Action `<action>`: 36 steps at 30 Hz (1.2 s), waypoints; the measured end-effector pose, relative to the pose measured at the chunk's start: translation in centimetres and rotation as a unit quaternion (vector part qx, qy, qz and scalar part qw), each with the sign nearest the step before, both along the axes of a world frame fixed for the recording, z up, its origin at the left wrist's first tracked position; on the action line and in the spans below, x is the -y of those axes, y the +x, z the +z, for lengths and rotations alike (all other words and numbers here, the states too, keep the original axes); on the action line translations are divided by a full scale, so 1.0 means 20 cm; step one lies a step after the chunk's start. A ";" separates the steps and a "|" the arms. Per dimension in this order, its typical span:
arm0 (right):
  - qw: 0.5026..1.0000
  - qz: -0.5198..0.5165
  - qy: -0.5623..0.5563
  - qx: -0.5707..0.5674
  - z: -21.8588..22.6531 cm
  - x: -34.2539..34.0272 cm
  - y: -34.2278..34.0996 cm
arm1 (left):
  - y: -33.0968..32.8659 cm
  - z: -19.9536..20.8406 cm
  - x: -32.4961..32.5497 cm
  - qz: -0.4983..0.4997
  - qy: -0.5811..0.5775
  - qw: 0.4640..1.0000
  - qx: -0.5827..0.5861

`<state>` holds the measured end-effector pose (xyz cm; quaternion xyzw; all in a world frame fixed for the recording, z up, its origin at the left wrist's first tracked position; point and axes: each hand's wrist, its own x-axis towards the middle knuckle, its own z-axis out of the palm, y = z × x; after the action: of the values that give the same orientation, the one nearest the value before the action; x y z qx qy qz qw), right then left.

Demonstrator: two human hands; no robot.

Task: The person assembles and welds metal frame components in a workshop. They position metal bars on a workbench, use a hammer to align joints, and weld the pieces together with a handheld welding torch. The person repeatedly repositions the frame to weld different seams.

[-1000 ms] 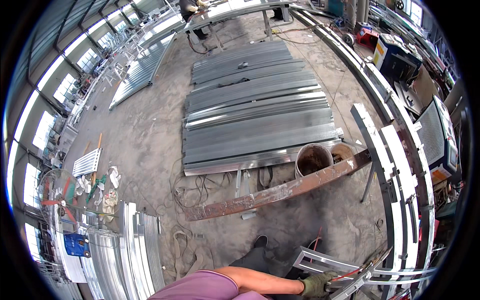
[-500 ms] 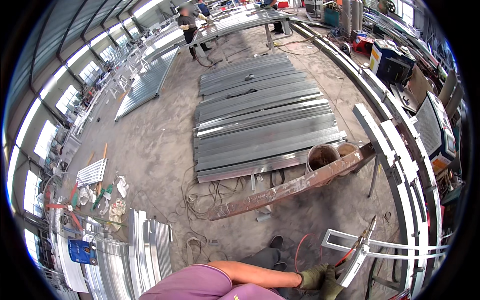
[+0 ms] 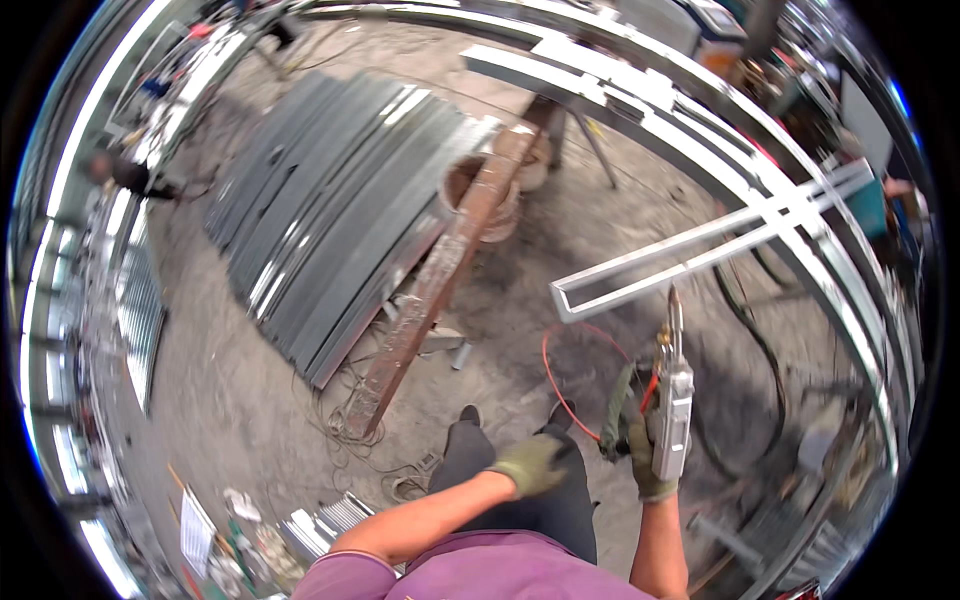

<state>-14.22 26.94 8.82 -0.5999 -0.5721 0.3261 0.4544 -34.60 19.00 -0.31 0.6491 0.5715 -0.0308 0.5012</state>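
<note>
My right hand (image 3: 650, 465), in an olive work glove, grips a handheld welding gun (image 3: 676, 420) with a silver boxy body and a narrow copper-coloured tip pointing away from me. Just beyond that tip lies a long rectangular frame (image 3: 640, 302) of bright metal tube, its closed end toward the left. The tip appears close to the frame's near side; whether they touch I cannot tell. My left hand (image 3: 530, 467), gloved alike, is over my thighs, apart from the gun. Motion smears its fingers. A red hose (image 3: 546, 362) loops on the floor beside the gun.
A rusty steel beam (image 3: 440, 285) slants across the floor at centre, with buckets (image 3: 468, 185) beside it. Grey metal profiles (image 3: 330, 200) lie in rows beyond. Long bright rails (image 3: 690, 135) curve along the right and support the frame. A dark cable (image 3: 765, 350) hangs at right.
My view has swung to the right. My left hand has come away from beside my right hand and moved left. The gun is now upright in the picture, its tip near the frame's side.
</note>
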 end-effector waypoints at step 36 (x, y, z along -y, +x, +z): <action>0.991 -0.076 -0.099 -0.051 -0.91 0.37 -0.42 | -0.58 -0.45 0.85 -0.332 -0.261 0.892 0.161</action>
<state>-22.53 19.59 -9.29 -0.6664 -0.4654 0.3760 0.4449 -46.18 2.09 -9.28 0.6432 0.2054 -0.2390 0.6979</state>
